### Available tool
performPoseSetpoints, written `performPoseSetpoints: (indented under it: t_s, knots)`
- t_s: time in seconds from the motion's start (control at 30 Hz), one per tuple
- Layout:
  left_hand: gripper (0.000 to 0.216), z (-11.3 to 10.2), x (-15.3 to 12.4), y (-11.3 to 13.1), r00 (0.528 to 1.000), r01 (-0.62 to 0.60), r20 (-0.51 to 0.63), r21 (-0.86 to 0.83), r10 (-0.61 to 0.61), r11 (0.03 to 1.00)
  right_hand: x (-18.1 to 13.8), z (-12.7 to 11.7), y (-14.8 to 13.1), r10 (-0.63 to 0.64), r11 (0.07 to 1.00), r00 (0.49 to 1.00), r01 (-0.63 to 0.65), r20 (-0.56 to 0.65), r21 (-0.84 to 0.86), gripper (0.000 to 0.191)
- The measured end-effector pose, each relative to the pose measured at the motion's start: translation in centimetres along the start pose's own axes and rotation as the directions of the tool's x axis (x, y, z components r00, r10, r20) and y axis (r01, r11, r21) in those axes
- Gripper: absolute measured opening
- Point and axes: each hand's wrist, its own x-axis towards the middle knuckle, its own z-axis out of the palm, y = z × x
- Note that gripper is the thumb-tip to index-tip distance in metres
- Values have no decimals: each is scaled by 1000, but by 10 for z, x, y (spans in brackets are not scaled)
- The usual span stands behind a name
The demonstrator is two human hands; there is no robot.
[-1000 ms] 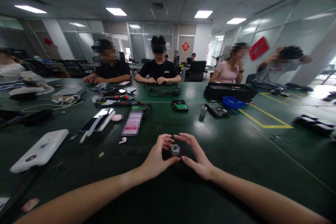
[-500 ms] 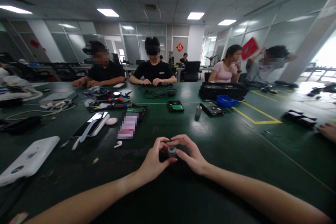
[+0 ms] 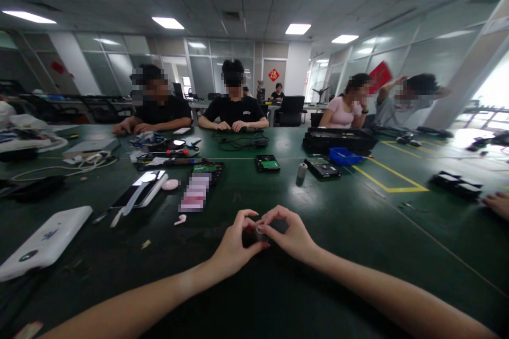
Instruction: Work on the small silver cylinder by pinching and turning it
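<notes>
At the near side of a green worktable (image 3: 350,233), two bare hands close in on a small metal cylinder (image 3: 261,235), caught between them and partly hidden by fingers. The left hand (image 3: 236,241) curls about its body, thumb on the near side and fingers on the far side. The right hand (image 3: 292,234) reaches in from the right, its thumb and fingertips drawn together in a pinch at the upper end; whether they grip the body or some small part on top cannot be told, nor whether the base rests on the table.

The likeliest mishap is a slip: smooth, round metal could twist or tip if the right fingers pulled sideways while the left hold was loose, and it might then roll. With fingertips from both sides crowding the top, one hand could also jostle the other, and anything tiny dropped would be hard to spot on the dark surface. To the left lies a pale earbud (image 3: 180,220), within a stray roll's path. Farther off to the right stands a second cylinder (image 3: 301,171), near a drive-like unit (image 3: 324,168) and a blue tray (image 3: 345,157).
</notes>
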Motion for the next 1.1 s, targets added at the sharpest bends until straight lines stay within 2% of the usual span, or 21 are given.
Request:
performPoseSetpoints:
  t_s: [0.07,0.17,0.3,0.43,0.6,0.73,0.83,0.97,1.1]
  knots:
    - [57,0,0,1,1000,4,-6,21,-4,1000,7,-9,1,-14,998,998,18,-59,67,16]
    - [57,0,0,3,1000,5,-13,52,-4,999,21,-44,16,-4,998,989,14,-148,65,26]
    - [54,-2,-1,4,1000,12,7,70,-12,998,28,-96,59,121,992,987,-124,-104,-19,39]
    - [54,-2,-2,3,1000,1,3,81,-1,997,21,-113,90,235,965,971,-228,40,-132,46]
    - [54,-1,-2,3,1000,3,1,55,-3,998,16,-111,97,221,955,973,-201,67,-219,42]
    - [54,-2,-2,5,1000,17,4,54,-17,998,19,-100,84,221,961,975,-222,-27,-164,44]
    - [54,-2,-1,6,999,39,4,67,-40,997,19,-73,52,176,984,983,-176,-59,-8,43]
    - [48,-2,0,7,1000,22,21,49,-23,999,13,-27,6,91,981,993,-102,71,166,40]
    - [45,-3,0,10,999,12,31,32,-13,999,10,-6,-6,84,978,986,-109,143,176,42]
